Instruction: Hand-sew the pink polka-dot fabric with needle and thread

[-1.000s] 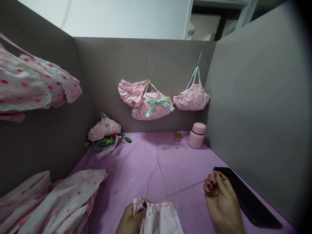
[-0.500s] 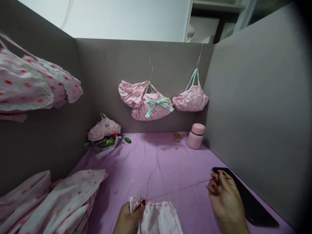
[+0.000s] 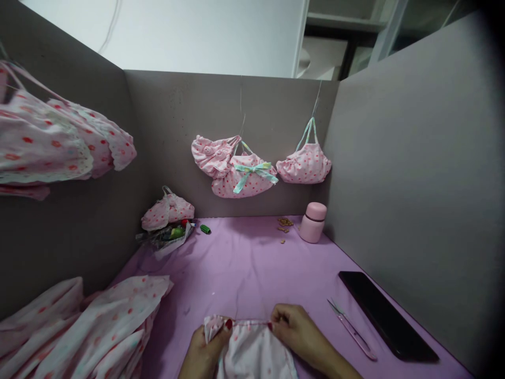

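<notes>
A small piece of pink dotted fabric (image 3: pixel 254 350) lies at the near edge of the purple cloth. My left hand (image 3: pixel 205 350) pinches its left top corner, fingers closed on it. My right hand (image 3: pixel 298 334) grips the fabric's top edge on the right, fingers curled. The pink thread seen before is not visible. Pink thread snips (image 3: pixel 351 329) lie on the cloth to the right of my right hand, untouched.
A black phone (image 3: pixel 386 316) lies by the right partition. A pink flask (image 3: pixel 312 222), small brown bits (image 3: pixel 284 226), a green spool (image 3: pixel 205 229) and a bag of supplies (image 3: pixel 165 234) sit at the back. Dotted pouches (image 3: pixel 242 171) hang on the wall; fabric piles (image 3: pixel 90 321) lie left.
My right hand came back from the right, where it held a taut thread, to the fabric's edge. The snips now show on the cloth. The camera tipped slightly down.
</notes>
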The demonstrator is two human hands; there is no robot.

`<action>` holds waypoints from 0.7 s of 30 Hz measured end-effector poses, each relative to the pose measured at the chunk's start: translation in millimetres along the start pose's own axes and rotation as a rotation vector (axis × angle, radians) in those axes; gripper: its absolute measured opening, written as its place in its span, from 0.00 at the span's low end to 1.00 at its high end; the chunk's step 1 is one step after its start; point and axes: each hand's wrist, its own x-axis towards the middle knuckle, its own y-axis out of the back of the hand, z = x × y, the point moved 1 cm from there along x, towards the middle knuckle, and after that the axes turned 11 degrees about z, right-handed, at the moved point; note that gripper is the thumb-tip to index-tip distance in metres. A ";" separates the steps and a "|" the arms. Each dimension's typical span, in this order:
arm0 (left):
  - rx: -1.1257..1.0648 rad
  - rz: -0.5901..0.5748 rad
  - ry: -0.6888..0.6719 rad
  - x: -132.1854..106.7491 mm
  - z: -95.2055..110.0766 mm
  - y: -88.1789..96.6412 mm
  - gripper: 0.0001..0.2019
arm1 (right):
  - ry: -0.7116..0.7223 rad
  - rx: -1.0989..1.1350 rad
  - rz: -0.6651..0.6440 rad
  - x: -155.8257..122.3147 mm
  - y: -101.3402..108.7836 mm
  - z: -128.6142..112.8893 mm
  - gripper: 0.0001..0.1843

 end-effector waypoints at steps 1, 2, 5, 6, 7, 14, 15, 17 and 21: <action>0.010 0.011 0.016 1.8 -3.4 0.5 0.20 | -0.001 0.001 0.012 1.9 6.0 2.4 0.05; 0.020 0.018 0.028 3.7 -7.3 0.8 0.20 | -0.002 -0.001 0.024 3.6 11.4 5.2 0.05; 0.057 0.022 0.019 8.8 -19.3 0.4 0.22 | -0.006 -0.023 0.042 6.2 19.6 13.5 0.05; 0.068 0.024 0.010 10.2 -22.4 0.3 0.23 | -0.005 -0.035 0.044 6.2 19.4 15.5 0.06; 0.076 0.023 0.005 11.3 -24.9 0.4 0.23 | -0.005 -0.047 0.046 5.8 18.4 16.8 0.06; 0.124 -0.024 -0.018 9.7 -18.7 0.1 0.22 | 0.137 0.104 0.162 -2.2 8.5 -11.6 0.07; 0.117 -0.038 -0.016 6.9 -14.3 -0.7 0.21 | 0.165 0.155 0.139 -4.0 3.6 -18.6 0.08; 0.098 -0.068 -0.012 0.3 -4.4 -2.7 0.19 | 0.182 0.234 0.032 -7.5 -10.6 -28.9 0.09; 0.066 -0.085 0.005 -8.8 9.3 -5.0 0.16 | 0.145 0.319 -0.081 -12.3 -39.9 -28.9 0.09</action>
